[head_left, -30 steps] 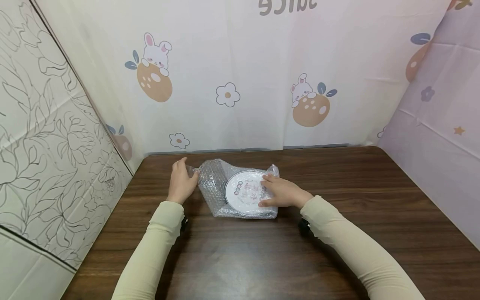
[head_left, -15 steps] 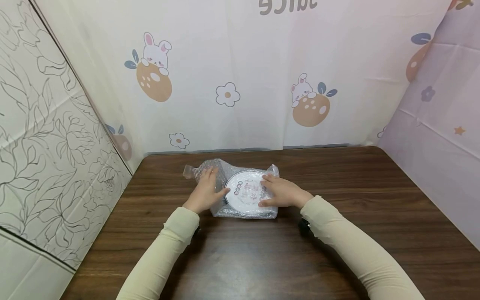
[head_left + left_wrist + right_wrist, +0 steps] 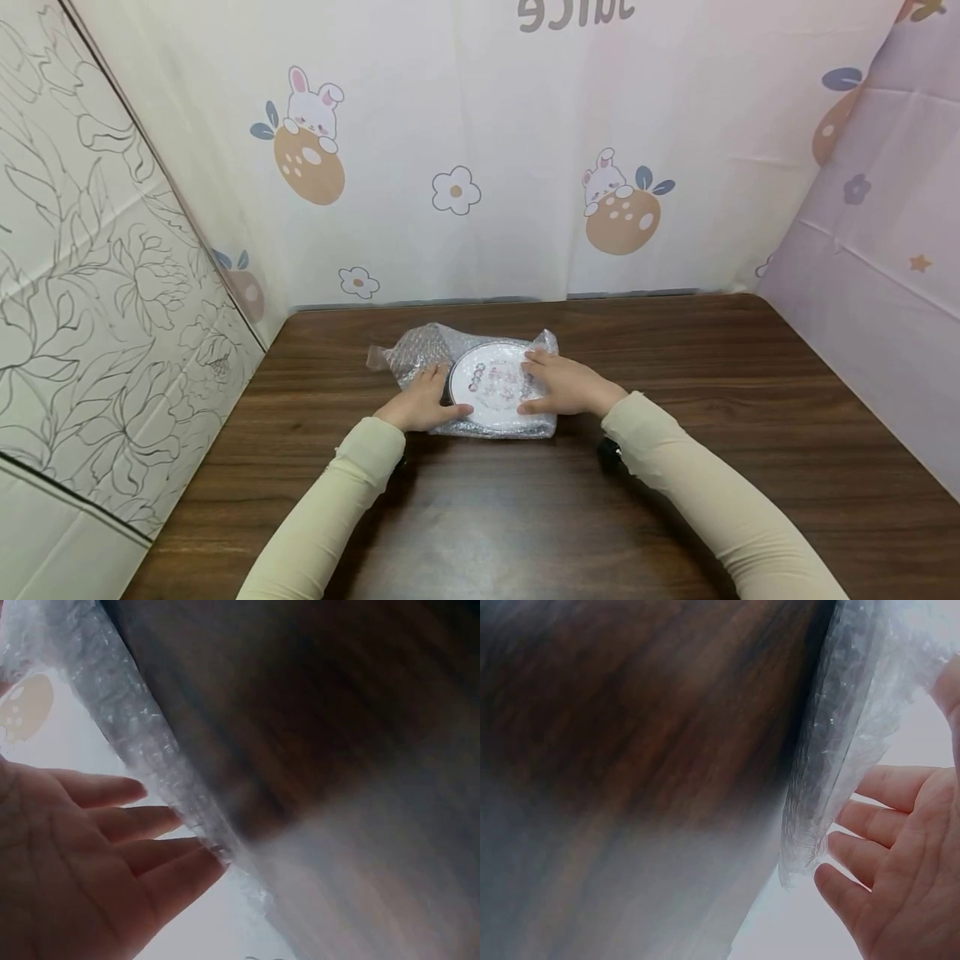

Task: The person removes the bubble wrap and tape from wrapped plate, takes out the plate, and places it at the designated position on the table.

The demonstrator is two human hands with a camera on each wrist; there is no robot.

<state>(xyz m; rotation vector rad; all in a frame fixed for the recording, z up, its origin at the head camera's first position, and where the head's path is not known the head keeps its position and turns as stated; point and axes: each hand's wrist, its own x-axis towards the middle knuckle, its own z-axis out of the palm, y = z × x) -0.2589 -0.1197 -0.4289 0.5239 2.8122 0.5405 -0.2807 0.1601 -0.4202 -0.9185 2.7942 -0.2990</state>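
Note:
A round white plate with a dark rim and a small printed design lies in a sheet of clear bubble wrap, near the table's far edge. My left hand rests at the plate's left side, its thumb reaching over the front rim. Over the right end of the wrap, my right hand lies with spread fingers at the plate's right edge. Extended left fingers meet the bubble wrap in the left wrist view. In the right wrist view, relaxed right fingers are along the wrap's edge.
A clear flap sticks out from the wrap's left end. The dark wooden table extends toward me and to both sides. Behind it hangs a printed cloth, and a flower-patterned panel stands at the left.
My left hand has moved from the wrap's far left end, rightward and nearer to me, onto the plate's left side. The wrap's left flap has come free of it. My right hand has stayed put.

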